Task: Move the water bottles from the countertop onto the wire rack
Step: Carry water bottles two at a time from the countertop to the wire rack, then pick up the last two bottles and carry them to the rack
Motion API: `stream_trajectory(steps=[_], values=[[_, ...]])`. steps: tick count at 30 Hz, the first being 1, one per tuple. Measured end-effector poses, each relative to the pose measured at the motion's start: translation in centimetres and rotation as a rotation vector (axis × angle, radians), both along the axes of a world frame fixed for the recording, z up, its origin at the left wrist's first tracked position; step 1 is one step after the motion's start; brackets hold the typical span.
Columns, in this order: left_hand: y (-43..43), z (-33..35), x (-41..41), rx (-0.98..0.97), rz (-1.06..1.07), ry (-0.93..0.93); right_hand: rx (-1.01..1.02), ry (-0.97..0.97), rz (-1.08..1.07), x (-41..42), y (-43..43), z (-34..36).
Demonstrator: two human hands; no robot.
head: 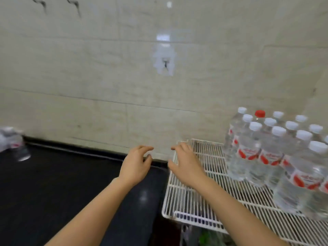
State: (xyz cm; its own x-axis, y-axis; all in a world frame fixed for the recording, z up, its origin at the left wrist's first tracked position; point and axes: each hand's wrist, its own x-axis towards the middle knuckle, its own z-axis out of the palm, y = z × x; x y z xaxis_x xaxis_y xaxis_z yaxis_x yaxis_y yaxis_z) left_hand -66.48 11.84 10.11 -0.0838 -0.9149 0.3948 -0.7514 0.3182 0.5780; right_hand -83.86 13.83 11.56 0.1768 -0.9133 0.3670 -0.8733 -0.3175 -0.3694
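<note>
Several clear water bottles with white caps and red labels stand upright on the right half of the white wire rack; one at the back has a red cap. At the far left, blurred bottles stand on the black countertop. My left hand hovers over the countertop's right end, fingers curled apart, holding nothing. My right hand hangs over the rack's left part, also open and empty. The two hands are close together and do not touch.
A beige tiled wall rises right behind the countertop and rack, with a small hook on it. Dark clutter shows below the rack's front edge.
</note>
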Motion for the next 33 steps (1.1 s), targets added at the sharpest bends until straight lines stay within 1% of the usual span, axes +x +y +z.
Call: stream_trajectory(steps=[2, 5, 9, 13, 16, 21, 27, 33], values=[[0.2, -1.6, 6.9, 0.064, 0.109, -0.037, 0.089, 0.039, 0.064, 6.4, -1.3, -1.7], [1.2, -3.4, 17.1, 0.155, 0.216, -0.111, 0.193, 0.065, 0.163, 16.2, -2.4, -3.5], [3.1, -5.3, 29.8, 0.279, 0.352, -0.215, 0.262, 0.099, 0.238, 28.2, -3.2, -5.2], [4.7, -6.0, 40.1, 0.376, 0.508, -0.232, 0.303, 0.197, 0.302, 38.2, -4.4, -6.3], [5.2, -6.3, 46.4, 0.397, 0.610, -0.201, 0.316, 0.237, 0.353, 44.9, -5.8, -6.5], [3.7, -7.3, 55.2, 0.406, 0.707, -0.177, 0.328, 0.254, 0.437, 55.0, -9.2, -7.4], [-2.1, -8.7, 65.5, 0.436, 0.774, -0.142, 0.335, 0.253, 0.488, 66.3, -16.1, -8.9], [-8.6, -10.0, 75.1, 0.504, 0.823, -0.111, 0.419, 0.257, 0.464, 75.3, -24.3, -10.3]])
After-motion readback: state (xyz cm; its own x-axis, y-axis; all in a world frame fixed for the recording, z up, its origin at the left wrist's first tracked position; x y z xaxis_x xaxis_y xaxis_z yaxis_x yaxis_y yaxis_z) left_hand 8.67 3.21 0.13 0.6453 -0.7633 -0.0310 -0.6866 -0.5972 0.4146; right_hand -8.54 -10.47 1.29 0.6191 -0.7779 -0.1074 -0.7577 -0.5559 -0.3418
